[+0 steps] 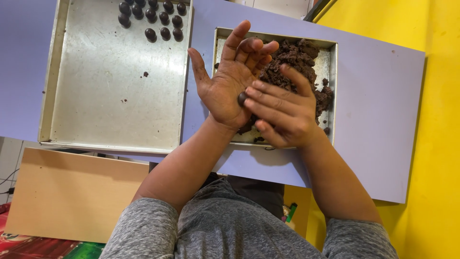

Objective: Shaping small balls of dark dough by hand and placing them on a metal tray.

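My left hand (225, 81) is palm up with its fingers spread. My right hand (282, 112) lies palm down across it. Pressed between the two palms is a small dark brown dough ball (242, 98), only its edge showing. Both hands hover over the near left part of a small metal tray (333, 96). A lump of brown dough (297, 60) fills that tray, partly hidden by my hands.
A large metal baking tray (115, 96) lies to the left, with several dark dough balls (153, 17) in rows at its far end and a few crumbs. Both trays rest on a lilac tabletop (378, 110). A light wooden board (72, 192) sits lower left; a yellow surface (441, 144) is on the right.
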